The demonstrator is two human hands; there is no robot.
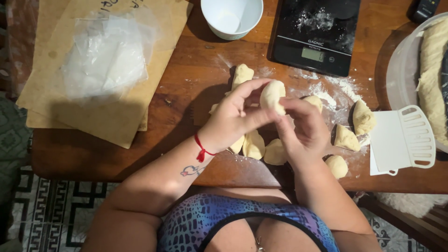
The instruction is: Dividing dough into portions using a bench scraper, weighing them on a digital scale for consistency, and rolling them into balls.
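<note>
1. Cupping a small dough ball [272,96] between both hands above the wooden table [93,154], I keep it lifted off the wood so my fingers can work all round it.
2. My left hand [233,116] curls around the ball from the near-left side, thumb and fingertips closed on it; a red string sits at that wrist.
3. My right hand [305,128] comes in from below and the right, its fingers pinched onto the ball's underside, as far as I can tell, since the ball hides the fingertips.
4. Under and around my hands lie the other dough pieces [254,145], cut and lumpy, kept close so each is within reach; flour [326,91] is dusted on the wood beside them so they do not stick.
5. The white plastic scraper [403,140] rests at my right, just beside the pieces.
6. The black kitchen scale [317,35] stands behind the pieces, flour on its plate, and a white bowl [232,17] sits left of it.
7. A clear tub [401,70] at the far right holds a big mass of dough [431,79].
8. Plastic sheets [105,56] lie on brown paper [112,121] at my left, well apart from the flour
</note>
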